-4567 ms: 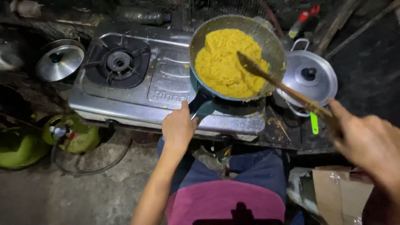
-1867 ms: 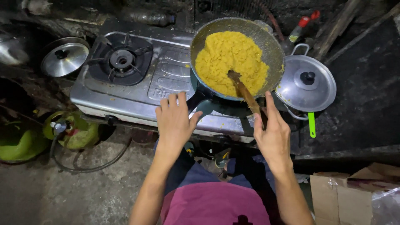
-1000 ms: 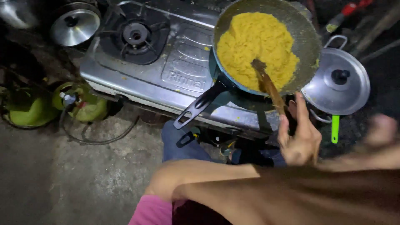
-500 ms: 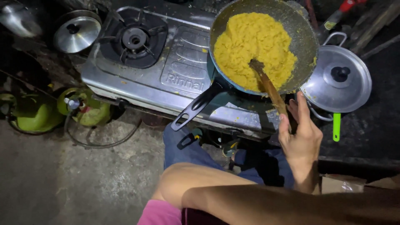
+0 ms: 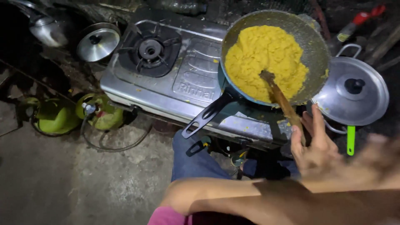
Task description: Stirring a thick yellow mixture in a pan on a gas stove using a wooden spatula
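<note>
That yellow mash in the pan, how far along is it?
The yellow mash already looks thick and evenly coloured, heaped in the pan. In hand: the right hand touches the wooden spoon standing in it. Left: it sits unserved on the stove.

A hand [image 5: 315, 146] grips the wooden spoon [image 5: 281, 100], whose tip sits in the yellow mash [image 5: 260, 56] filling the pan [image 5: 310, 37]. The pan rests on a steel stove [image 5: 187, 79]. A lidded pot [image 5: 354, 91] stands just right of it, green gas bottles [image 5: 75, 116] lower left.
</note>
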